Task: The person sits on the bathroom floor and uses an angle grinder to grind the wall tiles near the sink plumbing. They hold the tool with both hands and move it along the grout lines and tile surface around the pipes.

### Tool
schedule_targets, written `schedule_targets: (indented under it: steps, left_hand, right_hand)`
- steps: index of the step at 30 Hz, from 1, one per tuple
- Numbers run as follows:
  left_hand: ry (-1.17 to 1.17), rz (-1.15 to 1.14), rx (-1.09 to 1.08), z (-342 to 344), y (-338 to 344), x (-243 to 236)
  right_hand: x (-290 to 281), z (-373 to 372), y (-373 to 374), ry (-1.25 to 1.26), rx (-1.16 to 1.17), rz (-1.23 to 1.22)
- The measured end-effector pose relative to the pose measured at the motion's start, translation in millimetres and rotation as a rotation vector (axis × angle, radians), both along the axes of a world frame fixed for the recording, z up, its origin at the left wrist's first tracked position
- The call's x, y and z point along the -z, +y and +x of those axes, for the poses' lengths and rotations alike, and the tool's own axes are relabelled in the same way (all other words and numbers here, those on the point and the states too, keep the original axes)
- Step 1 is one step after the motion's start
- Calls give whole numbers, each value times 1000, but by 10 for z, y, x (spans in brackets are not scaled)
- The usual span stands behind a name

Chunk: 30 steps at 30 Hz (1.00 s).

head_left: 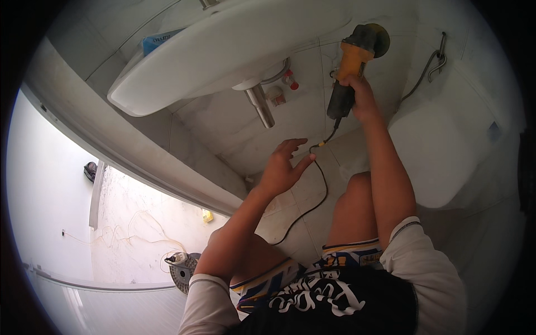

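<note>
My right hand (357, 95) grips the black rear body of a yellow and black angle grinder (357, 50), raised beside the right end of a white washbasin (218, 50). Its disc end points up and to the right. A black power cord (324, 187) hangs from the grinder and runs down over the floor tiles. My left hand (287, 167) is open, fingers spread, just beside the cord below the basin's metal drain pipe (259, 106); whether it touches the cord I cannot tell.
A white toilet (446, 162) stands at my right, below a grey hose (424, 75). A door frame (151, 162) curves along the left. Beyond it are loose thin cords, a yellow item (207, 216) and a grey round object (181, 274) on the floor.
</note>
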<state>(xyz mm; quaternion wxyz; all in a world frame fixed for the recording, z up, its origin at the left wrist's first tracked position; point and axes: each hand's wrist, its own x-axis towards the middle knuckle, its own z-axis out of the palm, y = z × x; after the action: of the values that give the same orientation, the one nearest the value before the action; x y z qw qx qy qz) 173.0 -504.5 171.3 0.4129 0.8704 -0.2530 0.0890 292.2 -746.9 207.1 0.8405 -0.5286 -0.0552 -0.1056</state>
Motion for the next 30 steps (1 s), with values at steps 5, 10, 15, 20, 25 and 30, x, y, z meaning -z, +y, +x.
schedule_targets:
  steps: [5, 10, 15, 20, 25, 30]
  left_hand:
    - [109, 216, -52, -181, 154, 60]
    - [549, 637, -1, -106, 531, 302]
    - [479, 987, -55, -14, 770, 378]
    - [540, 899, -91, -47, 808, 276]
    - [633, 953, -143, -25, 825, 154]
    - [666, 944, -171, -47, 878, 148]
  right_hand:
    - [102, -142, 297, 236, 370, -77]
    - [315, -164, 205, 259, 304, -46]
    - [299, -24, 17, 159, 338, 107]
    - [312, 19, -199, 137, 324, 127]
    - [302, 36, -252, 221, 363, 130]
    - [208, -7, -88, 154, 397, 183]
